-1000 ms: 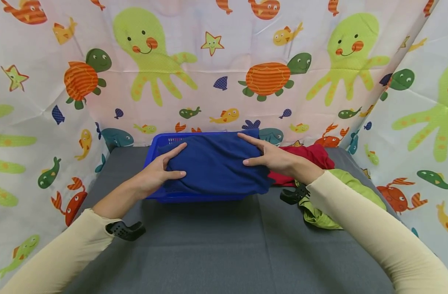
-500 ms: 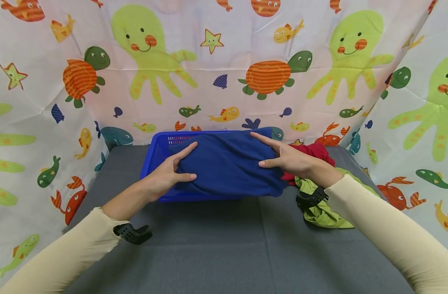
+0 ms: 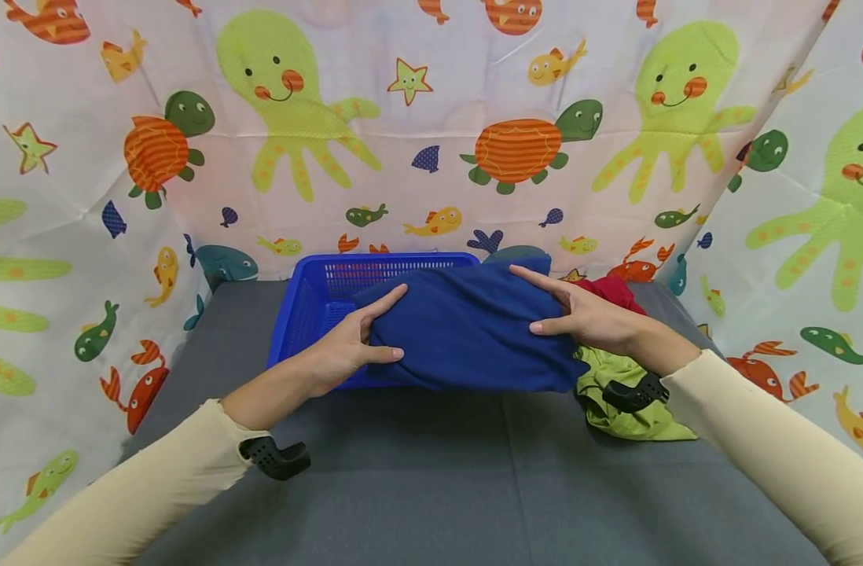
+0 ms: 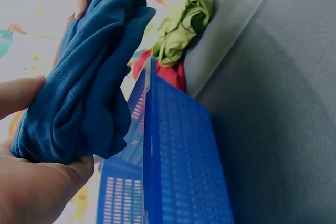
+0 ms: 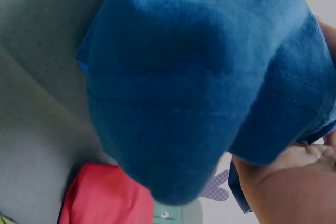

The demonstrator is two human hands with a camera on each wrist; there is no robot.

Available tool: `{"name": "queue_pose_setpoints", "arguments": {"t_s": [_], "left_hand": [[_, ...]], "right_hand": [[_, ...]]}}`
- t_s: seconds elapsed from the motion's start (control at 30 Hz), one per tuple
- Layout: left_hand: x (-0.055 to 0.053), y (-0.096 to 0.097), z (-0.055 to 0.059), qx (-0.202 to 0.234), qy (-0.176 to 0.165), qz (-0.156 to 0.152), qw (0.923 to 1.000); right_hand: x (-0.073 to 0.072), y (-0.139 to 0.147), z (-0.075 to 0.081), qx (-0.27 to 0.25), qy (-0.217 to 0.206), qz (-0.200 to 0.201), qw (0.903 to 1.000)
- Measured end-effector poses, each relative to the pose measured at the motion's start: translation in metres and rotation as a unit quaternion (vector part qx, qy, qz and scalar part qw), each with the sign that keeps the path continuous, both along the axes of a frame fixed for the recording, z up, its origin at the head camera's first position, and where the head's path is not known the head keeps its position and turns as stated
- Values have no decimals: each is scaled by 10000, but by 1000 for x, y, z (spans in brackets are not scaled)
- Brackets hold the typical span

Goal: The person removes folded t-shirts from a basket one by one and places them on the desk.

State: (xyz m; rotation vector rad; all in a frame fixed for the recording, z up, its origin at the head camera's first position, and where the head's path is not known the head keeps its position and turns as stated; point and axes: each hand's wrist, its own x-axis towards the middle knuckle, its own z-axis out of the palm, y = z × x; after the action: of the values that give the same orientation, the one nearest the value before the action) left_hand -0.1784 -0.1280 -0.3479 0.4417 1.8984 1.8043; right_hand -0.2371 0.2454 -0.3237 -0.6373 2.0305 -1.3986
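Observation:
Both hands hold a folded navy-blue garment [image 3: 474, 330] by its two ends, spread wide between them. My left hand [image 3: 336, 346] grips the left end, thumb on the near face and the palm under it in the left wrist view. At the right end, my right hand [image 3: 597, 314] grips with its thumb on top and the other fingers partly hidden by the fabric. A stitched hem hangs down in the right wrist view. The garment is held up over the right part of a blue plastic basket [image 3: 306, 310], whose visible left end shows a bare bottom.
To the right of the basket lies a crumpled red cloth [image 3: 613, 292], partly behind my right hand. Nearer to me is a crumpled lime-green cloth [image 3: 618, 393]. Everything stands on a grey fabric surface [image 3: 417, 487], with a sea-animal curtain [image 3: 446, 71] behind and at both sides.
Both hands have carried the blue garment to the right and slightly toward me. More of the basket's left side and back rim now shows. The right hand now covers more of the red cloth.

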Motion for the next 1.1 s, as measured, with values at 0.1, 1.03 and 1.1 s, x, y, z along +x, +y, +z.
{"name": "queue_pose_setpoints", "arguments": {"t_s": [0.1,1.03,1.1], "left_hand": [[0,6,-1,-3,-18,-82,10000],[10,83,-12,435,120,-532,9976],[12,89,-14,408,178,-562,9974]], "right_hand": [[2,7,-2,-3,2,22,10000],[29,94,0,268,195,34,9994],[33,100,0,392,181,-39,9991]]}}
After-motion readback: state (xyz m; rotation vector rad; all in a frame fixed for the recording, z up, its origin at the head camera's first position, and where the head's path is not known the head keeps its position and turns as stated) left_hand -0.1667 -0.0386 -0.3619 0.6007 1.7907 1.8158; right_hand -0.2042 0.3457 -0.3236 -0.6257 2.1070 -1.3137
